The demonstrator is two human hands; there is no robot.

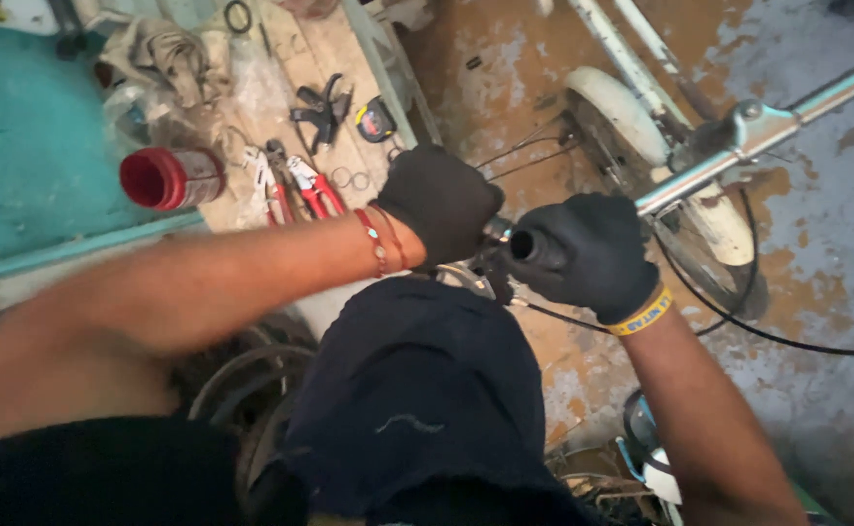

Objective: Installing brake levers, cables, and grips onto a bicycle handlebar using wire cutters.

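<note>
A bicycle (pixel 641 127) is standing on the stained, rust-and-grey concrete floor (pixel 826 244), its white front mudguard (pixel 622 107) curving over the wheel and its silver handlebar (pixel 739 146) running from the upper right edge down toward the middle. A worn wooden workbench (pixel 281 88) is lying along the upper left, with a teal surface (pixel 28 146) beside it.

The person's two forearms are reaching in from the bottom and left, both hands wearing black gloves. The right hand (pixel 583 255) is wrapping fully around the black handlebar grip (pixel 529 245) at the handlebar's near end, fingers curled shut on it, a yellow wristband (pixel 641 314) sitting at the wrist. The left hand (pixel 439 200) is hovering just beside that grip's open end, knuckles up and fingers bent downward; whether it is pinching anything is hidden by the back of the glove. Red and brown bracelets (pixel 380 239) are circling that wrist. A thin black cable (pixel 739 321) is trailing from below the grip toward the right edge.

On the workbench, a red-capped jar (pixel 169 178) is lying on its side near the front edge, red-handled pliers (pixel 305 187) are resting just right of it, a black tool (pixel 322 109) is sitting farther back, and a small tape measure (pixel 375 120) is lying near the bench's right edge.
</note>
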